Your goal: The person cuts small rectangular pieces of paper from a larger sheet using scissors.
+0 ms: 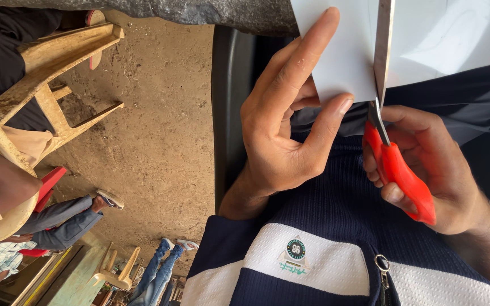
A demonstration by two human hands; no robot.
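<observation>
1. Head view, looking down over my lap. My left hand (287, 122) pinches a white sheet (344, 62) at its lower edge, thumb under, forefinger laid flat up the face of it.
2. My right hand (426, 164) is closed round the red handles of the scissors (389, 141); the blade runs up the sheet just beside the left thumb tip.
3. The sheet is held in the air above my dark blue and white zipped top (336, 249); nothing carries it, so only the left pinch keeps it taut.
4. Risk: the left thumb tip sits almost touching the blade near the pivot. A closing stroke that drifts left could nick it.
5. Risk: with the sheet unsupported, it may buckle or twist between the blades, and the cut would wander or tear.
6. Risk: the pinch holds one corner area only; the right part of the sheet could sag.
7. Hidden: the sheet's top and the blade tip are cut off by the picture's upper edge. I cannot tell how far the cut runs, nor how wide the blades stand.
8. Surroundings: bare earth floor (154, 130), a tan plastic chair (46, 79), other people's legs at the lower left.
</observation>
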